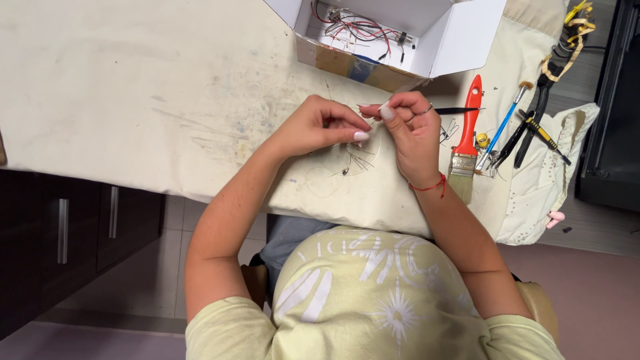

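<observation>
Thin, pale wire-like piece (375,121), barely visible, pinched between both hands above the stained cream cloth-covered bench (133,87). Left hand (320,127) curled, fingertips closed on the piece; right hand (413,130) likewise pinching, ringed, red thread at the wrist. Forearms angled inward, hands touching. Below, small dark wire scraps (357,162). Just beside, a red-handled flat paintbrush (465,140); farther, an open white cardboard box (460,33) of tangled wires.

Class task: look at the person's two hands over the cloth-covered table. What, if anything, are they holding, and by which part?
Both hands, left hand and right hand, pinch something very small and thin between the fingertips, possibly a fine wire. It is too small to identify, or to tell which part the grip is on.
</observation>
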